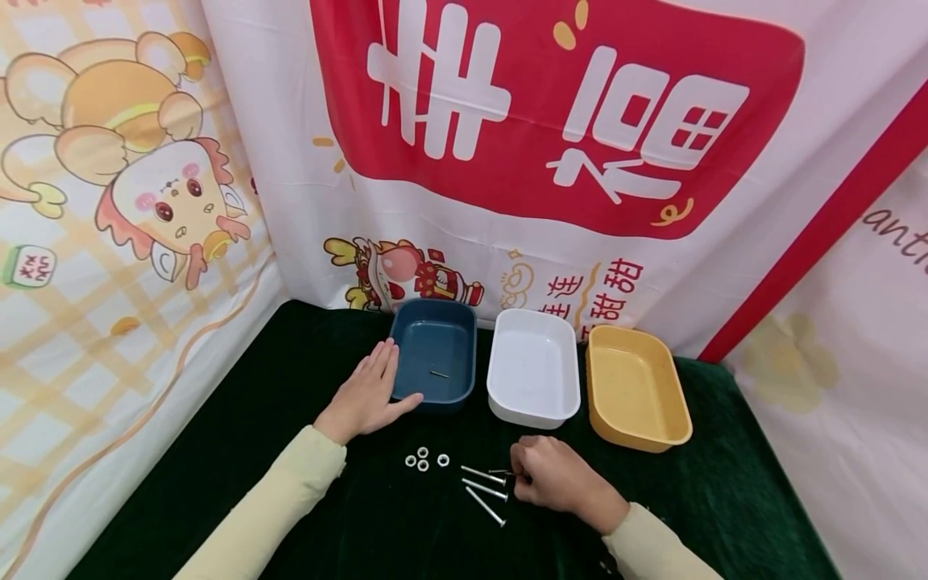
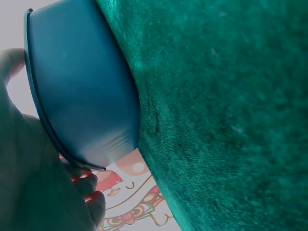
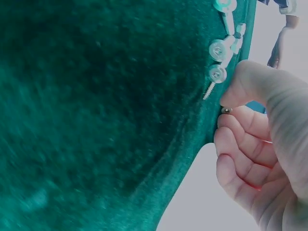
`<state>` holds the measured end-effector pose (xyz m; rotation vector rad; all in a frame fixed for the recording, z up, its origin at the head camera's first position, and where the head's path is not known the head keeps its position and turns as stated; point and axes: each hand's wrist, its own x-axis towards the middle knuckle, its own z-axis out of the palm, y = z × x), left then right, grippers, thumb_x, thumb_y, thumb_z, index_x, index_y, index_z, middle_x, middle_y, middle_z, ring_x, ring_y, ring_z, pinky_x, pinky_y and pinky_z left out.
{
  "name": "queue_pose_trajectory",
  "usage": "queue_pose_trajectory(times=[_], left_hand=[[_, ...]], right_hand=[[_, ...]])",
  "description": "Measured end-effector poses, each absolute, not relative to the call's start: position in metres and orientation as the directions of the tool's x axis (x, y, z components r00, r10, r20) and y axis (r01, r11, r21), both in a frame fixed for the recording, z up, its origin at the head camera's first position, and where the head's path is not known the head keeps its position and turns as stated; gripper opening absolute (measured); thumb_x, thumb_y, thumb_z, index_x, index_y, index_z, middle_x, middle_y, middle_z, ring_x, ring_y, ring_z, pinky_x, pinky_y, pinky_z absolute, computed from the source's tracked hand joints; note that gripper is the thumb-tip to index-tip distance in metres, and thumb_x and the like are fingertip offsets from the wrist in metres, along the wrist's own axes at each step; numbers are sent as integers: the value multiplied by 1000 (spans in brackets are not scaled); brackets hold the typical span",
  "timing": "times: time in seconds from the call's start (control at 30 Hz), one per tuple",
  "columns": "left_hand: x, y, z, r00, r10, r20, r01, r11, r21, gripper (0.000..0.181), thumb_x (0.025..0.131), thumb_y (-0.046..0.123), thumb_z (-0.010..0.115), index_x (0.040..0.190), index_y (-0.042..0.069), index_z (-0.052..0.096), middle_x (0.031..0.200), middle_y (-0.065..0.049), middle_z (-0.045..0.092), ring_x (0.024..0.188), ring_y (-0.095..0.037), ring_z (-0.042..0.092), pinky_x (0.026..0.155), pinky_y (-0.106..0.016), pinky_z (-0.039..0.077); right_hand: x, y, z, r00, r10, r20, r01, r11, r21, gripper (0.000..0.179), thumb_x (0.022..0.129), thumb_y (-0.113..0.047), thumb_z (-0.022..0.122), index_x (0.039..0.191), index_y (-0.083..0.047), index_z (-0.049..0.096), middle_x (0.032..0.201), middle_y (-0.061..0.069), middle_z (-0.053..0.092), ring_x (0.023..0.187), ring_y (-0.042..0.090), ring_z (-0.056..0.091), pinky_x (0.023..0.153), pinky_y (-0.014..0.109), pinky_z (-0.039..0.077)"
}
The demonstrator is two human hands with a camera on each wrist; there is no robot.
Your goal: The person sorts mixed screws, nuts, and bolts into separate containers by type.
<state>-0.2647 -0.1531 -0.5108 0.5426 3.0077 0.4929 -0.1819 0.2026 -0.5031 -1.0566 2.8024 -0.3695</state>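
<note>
My left hand (image 1: pixel 368 395) rests at the left and near rim of the dark blue tray (image 1: pixel 453 346), fingers extended and thumb spread. A small thin screw (image 1: pixel 439 374) lies inside that tray. Between thumb and forefinger, my right hand (image 1: pixel 554 475) pinches a small screw (image 3: pixel 226 110); only its brassy end shows in the right wrist view. Just left of this hand, three silver bolts (image 1: pixel 486 506) lie on the dark green cloth, heads towards the hand. Several hex nuts (image 1: pixel 423 466) sit farther left, near the blue tray.
A white tray (image 1: pixel 533 366) stands right of the blue one, and a yellow tray (image 1: pixel 638 387) right of that. Behind them hangs a printed fabric backdrop (image 1: pixel 435 193). Green velvety cloth (image 1: pixel 406 540) covers the table; another printed sheet (image 1: pixel 109 322) borders its left side.
</note>
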Motion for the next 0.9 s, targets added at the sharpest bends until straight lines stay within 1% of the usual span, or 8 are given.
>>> queue_pose_trajectory(times=[0.23, 0.33, 0.53, 0.7, 0.9], left_hand=[[-264, -152, -510, -937, 349, 15, 334, 883, 329, 105, 100, 69, 52, 167, -2, 14, 178, -20, 8, 165, -41, 8, 132, -61, 16], [-265, -152, -510, -939, 344, 5, 327, 889, 320, 106, 100, 71, 51, 167, -1, 13, 178, -19, 7, 166, -40, 7, 133, -60, 16], [-264, -152, -509, -937, 349, 19, 337, 888, 314, 106, 100, 71, 51, 167, -2, 15, 177, -21, 10, 165, -41, 9, 132, -60, 18], [-265, -151, -510, -938, 347, 20, 336, 889, 313, 106, 99, 72, 50, 167, -2, 14, 177, -20, 9, 165, -40, 9, 132, -60, 18], [-264, -152, -509, -938, 345, 28, 336, 887, 316, 106, 99, 71, 52, 167, -2, 16, 177, -20, 10, 165, -41, 10, 131, -61, 19]], right_hand=[[-183, 204, -490, -721, -692, 29, -679, 698, -228, 20, 80, -14, 79, 78, -22, 61, 76, -12, 53, 64, -4, 46, 57, 16, 41], [-185, 204, -483, -711, -702, 42, -693, 689, -210, 20, 80, -14, 79, 78, -22, 61, 76, -12, 55, 65, -4, 47, 58, 16, 42], [-191, 204, -465, -694, -717, 60, -714, 676, -184, 20, 82, -15, 80, 79, -21, 62, 78, -10, 58, 69, -2, 50, 61, 16, 46], [-197, 200, -452, -681, -725, 104, -732, 670, -122, 19, 82, -15, 81, 79, -20, 62, 77, -10, 58, 69, 0, 51, 62, 17, 47], [-206, 190, -436, -650, -740, 172, -757, 651, -62, 21, 79, -14, 81, 77, -19, 60, 74, -9, 56, 66, 2, 50, 61, 19, 45]])
